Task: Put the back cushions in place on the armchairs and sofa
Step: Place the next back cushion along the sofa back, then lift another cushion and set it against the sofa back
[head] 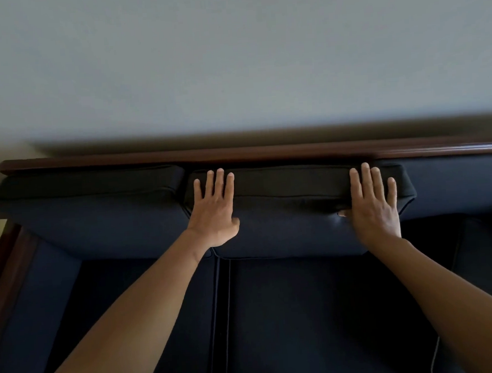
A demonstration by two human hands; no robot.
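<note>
Both hands are lying flat on the middle back cushion of the sofa.

The left hand and right hand are resting with fingers released and spread over the cushion's top edge at centre frame, gripping nothing. The cushion is sitting upright under the wooden rail, beside another back cushion at the left of the frame.

Both arms stretched forward, hands flat.
Left hand and right hand palms down, fingers spread, well apart.
</note>
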